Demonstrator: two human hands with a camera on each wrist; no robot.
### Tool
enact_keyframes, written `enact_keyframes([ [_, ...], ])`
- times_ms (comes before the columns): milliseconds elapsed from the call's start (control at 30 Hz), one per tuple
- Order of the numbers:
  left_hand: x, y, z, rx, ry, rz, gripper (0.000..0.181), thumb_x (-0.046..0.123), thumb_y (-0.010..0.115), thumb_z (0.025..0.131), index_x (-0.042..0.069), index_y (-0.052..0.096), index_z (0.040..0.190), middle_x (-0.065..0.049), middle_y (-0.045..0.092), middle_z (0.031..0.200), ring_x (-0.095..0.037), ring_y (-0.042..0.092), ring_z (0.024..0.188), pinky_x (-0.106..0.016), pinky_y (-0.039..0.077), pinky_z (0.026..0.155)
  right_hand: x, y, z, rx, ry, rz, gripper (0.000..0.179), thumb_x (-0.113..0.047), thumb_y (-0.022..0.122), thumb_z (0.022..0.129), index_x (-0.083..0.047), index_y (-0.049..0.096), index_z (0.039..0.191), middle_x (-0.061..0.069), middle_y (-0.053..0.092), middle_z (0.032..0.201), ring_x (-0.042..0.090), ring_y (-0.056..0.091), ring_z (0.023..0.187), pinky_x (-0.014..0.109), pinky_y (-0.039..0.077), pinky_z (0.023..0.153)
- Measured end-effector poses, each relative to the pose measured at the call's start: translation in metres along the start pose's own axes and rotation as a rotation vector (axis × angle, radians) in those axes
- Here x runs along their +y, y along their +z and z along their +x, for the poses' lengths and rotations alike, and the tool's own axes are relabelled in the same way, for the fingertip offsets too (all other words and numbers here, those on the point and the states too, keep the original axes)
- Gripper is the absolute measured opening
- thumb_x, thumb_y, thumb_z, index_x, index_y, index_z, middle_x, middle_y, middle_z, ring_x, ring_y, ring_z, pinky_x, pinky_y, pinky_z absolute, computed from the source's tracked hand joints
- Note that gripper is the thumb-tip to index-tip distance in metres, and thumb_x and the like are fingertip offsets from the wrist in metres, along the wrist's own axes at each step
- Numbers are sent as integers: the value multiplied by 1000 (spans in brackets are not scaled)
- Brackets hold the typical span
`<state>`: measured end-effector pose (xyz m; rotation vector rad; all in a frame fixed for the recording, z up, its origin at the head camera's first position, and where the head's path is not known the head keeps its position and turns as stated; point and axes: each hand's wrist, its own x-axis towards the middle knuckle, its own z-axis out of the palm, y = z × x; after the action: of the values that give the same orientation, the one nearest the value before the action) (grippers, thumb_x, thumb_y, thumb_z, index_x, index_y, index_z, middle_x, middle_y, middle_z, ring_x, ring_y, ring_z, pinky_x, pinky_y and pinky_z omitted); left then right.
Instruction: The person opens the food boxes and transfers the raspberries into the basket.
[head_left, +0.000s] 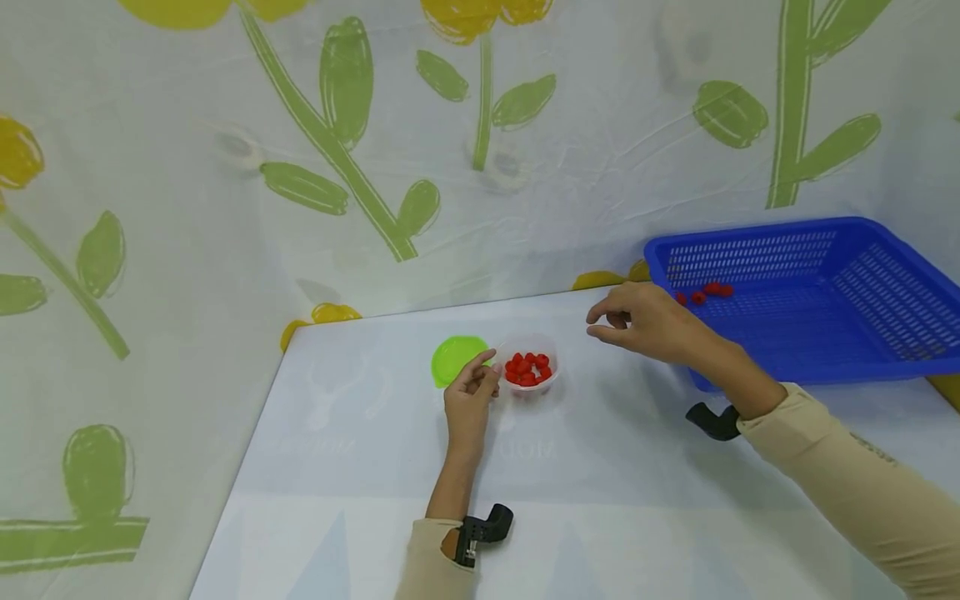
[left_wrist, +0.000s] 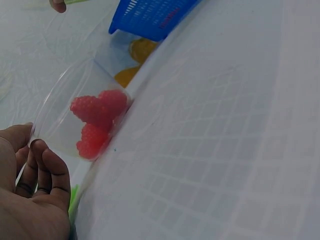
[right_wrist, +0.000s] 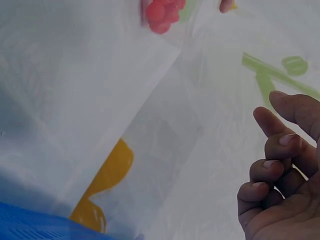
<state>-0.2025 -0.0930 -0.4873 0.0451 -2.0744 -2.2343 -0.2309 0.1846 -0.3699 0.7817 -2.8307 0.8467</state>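
A clear plastic bowl (head_left: pixel 531 389) stands on the table, with several red raspberries (head_left: pixel 527 367) inside. At its left rim is my left hand (head_left: pixel 470 404); the left wrist view shows the thumb and fingertips pinching the bowl's edge (left_wrist: pixel 42 107). A bright green lid (head_left: pixel 454 359) lies just behind that hand, left of the bowl. My right hand (head_left: pixel 645 323) hovers in the air between the bowl and the blue basket, nothing in its fingers. In the right wrist view its thumb and index finger stand apart and the other fingers (right_wrist: pixel 265 172) are loosely bent.
On the right stands a blue plastic basket (head_left: pixel 795 379) with latticed walls, holding several more raspberries (head_left: pixel 712 289) near its left end. A flower-printed cloth wall (head_left: pixel 570 208) rises behind the white table (head_left: pixel 360 467). Each wrist carries a black mount.
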Motion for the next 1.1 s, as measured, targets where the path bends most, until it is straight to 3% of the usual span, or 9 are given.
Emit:
enact_keyframes([
  [100, -11, -2, 6, 7, -3, -11, 31, 13, 68, 97, 6, 68, 127, -5, 61, 91, -33, 58, 81, -20, 52, 71, -1, 3, 2, 2, -13, 7, 10, -12, 76, 89, -10, 78, 99, -5, 47, 70, 15, 46, 71, 29, 38, 61],
  [267, -22, -2, 10, 14, 10, -14, 32, 18, 70, 96, 9, 69, 127, -5, 61, 92, -20, 58, 77, -19, 52, 70, -7, 9, 5, -32, 18, 31, 12, -13, 75, 90, -9, 78, 102, -4, 48, 71, 16, 47, 73, 29, 39, 62],
  [767, -24, -1, 8, 14, 29, -6, 31, 22, 72, 95, 12, 71, 124, -4, 61, 92, -17, 58, 75, -19, 52, 70, -14, 35, 19, -82, 13, 50, 19, -11, 78, 88, -10, 77, 107, -4, 51, 73, 18, 50, 77, 29, 43, 62],
  [1100, -21, -2, 10, 7, -3, -9, 33, 16, 70, 96, 8, 69, 127, -5, 60, 92, -18, 56, 76, -20, 49, 69, -11, 62, 37, -184, -12, 43, 23, -9, 76, 88, -8, 76, 111, -4, 52, 72, 20, 50, 79, 30, 44, 63],
])
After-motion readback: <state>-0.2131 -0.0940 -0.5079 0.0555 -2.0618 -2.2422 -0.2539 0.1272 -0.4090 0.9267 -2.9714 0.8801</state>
